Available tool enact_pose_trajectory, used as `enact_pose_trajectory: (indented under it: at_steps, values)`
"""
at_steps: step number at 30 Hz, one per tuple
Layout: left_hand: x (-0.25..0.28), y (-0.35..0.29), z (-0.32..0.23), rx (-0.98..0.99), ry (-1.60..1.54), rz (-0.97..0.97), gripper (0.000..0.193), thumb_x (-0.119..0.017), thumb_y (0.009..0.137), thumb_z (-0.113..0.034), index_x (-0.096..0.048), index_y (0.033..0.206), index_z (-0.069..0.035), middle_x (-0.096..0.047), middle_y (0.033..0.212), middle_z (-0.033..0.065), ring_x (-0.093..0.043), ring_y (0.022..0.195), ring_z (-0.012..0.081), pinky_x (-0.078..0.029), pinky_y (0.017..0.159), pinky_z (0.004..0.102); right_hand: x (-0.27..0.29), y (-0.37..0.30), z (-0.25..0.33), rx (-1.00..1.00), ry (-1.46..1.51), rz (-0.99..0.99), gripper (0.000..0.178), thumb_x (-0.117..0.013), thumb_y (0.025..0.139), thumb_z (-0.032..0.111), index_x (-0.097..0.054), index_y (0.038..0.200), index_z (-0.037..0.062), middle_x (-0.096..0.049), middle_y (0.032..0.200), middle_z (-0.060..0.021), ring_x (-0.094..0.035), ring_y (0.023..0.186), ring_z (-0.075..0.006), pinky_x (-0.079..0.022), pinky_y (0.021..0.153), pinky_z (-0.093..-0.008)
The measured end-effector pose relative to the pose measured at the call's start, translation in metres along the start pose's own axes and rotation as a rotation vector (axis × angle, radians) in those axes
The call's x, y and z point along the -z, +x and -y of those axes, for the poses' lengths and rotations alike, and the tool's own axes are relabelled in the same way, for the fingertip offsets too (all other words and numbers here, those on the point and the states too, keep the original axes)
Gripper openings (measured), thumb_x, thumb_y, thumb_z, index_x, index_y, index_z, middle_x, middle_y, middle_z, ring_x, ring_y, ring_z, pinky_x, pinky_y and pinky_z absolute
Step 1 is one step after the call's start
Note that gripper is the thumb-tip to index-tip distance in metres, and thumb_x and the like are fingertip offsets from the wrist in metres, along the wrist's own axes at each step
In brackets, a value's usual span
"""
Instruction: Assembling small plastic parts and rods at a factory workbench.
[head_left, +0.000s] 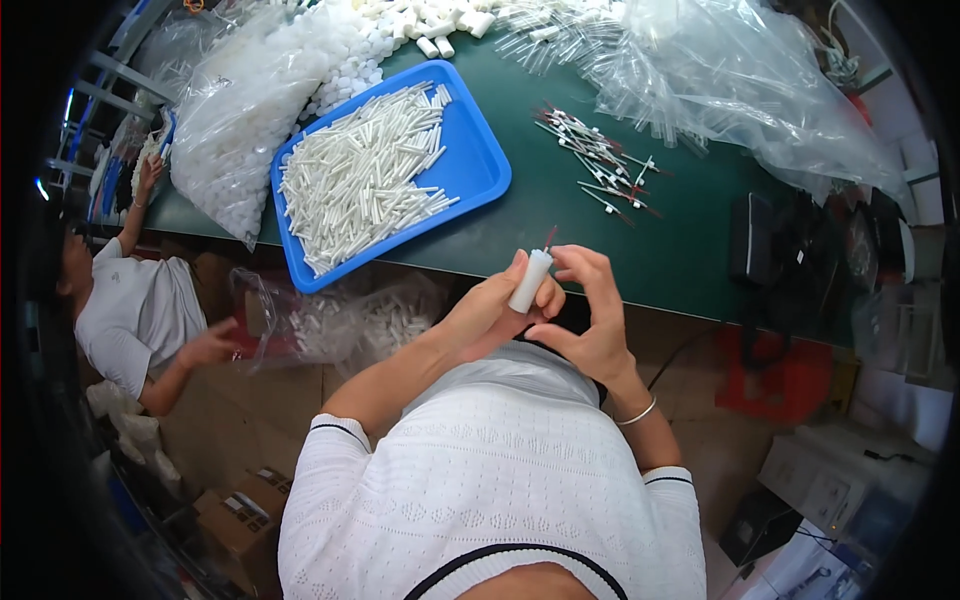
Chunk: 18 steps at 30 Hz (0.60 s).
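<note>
My left hand (490,305) is wrapped round a white plastic tube (531,283), held tilted just in front of the table edge. A thin dark-red stem (551,237) sticks up from the tube's top end. Beside it, my right hand (598,330) has its thumb and forefinger spread wide, the fingertips close to the tube; I see nothing held in them. Beyond my hands on the green table (560,215) lies a loose pile of thin sticks with white collars and dark-red ends (603,160).
A blue tray (490,180) of short white rods stands at the left. Behind it are a bag of white caps (235,130) and white cylinders (435,46). Clear tubes and a plastic bag (730,80) lie back right, a black device (752,240) nearer. A co-worker (150,310) sits left.
</note>
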<state>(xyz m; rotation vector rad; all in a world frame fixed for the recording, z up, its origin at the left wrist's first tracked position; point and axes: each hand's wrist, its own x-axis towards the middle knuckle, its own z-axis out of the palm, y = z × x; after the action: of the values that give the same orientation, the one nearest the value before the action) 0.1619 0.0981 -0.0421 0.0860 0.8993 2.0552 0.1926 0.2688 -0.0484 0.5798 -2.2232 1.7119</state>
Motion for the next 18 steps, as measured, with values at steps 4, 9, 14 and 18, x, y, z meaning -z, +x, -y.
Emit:
enact_pose_trajectory:
  at_steps: [4, 9, 14, 18]
  values:
    - [-0.006, 0.003, 0.008, 0.038, -0.093, -0.049, 0.054, -0.020, 0.103, -0.051, -0.049, 0.086, -0.008, -0.049, 0.087, 0.0051, -0.046, 0.083, 0.0149, -0.042, 0.080, 0.0300, -0.008, -0.001, -0.007, 0.121, -0.194, -0.013, 0.077, -0.083, 0.063, 0.008, -0.047, 0.131, 0.0005, -0.051, 0.128, -0.0202, -0.056, 0.108, -0.0313, -0.049, 0.089, -0.0374]
    - [-0.004, 0.006, 0.018, 0.042, -0.187, -0.071, 0.049, -0.023, 0.104, -0.047, -0.050, 0.088, -0.008, -0.050, 0.087, 0.0036, -0.048, 0.082, 0.0134, -0.045, 0.078, 0.0289, -0.013, -0.003, -0.009, 0.194, -0.343, -0.098, 0.071, -0.079, 0.056, 0.005, -0.051, 0.121, -0.0002, -0.055, 0.115, -0.0155, -0.059, 0.089, -0.0265, -0.053, 0.069, -0.0330]
    - [0.000, 0.004, 0.018, -0.005, -0.231, -0.145, 0.047, -0.027, 0.104, -0.046, -0.050, 0.090, -0.008, -0.051, 0.087, 0.0028, -0.049, 0.081, 0.0126, -0.045, 0.076, 0.0279, -0.015, 0.005, -0.014, 0.148, -0.255, -0.022, 0.069, -0.080, 0.058, 0.007, -0.050, 0.120, -0.0001, -0.053, 0.116, -0.0155, -0.058, 0.089, -0.0265, -0.053, 0.070, -0.0339]
    - [0.031, -0.038, 0.004, -0.139, 0.146, -0.311, 0.032, -0.045, 0.101, -0.032, -0.054, 0.112, -0.004, -0.055, 0.076, 0.0037, -0.051, 0.070, 0.0105, -0.041, 0.065, 0.0241, 0.011, 0.032, -0.013, 0.043, -0.265, 0.204, 0.065, -0.083, 0.063, 0.016, -0.057, 0.121, 0.0057, -0.055, 0.117, -0.0138, -0.054, 0.103, -0.0327, -0.046, 0.088, -0.0400]
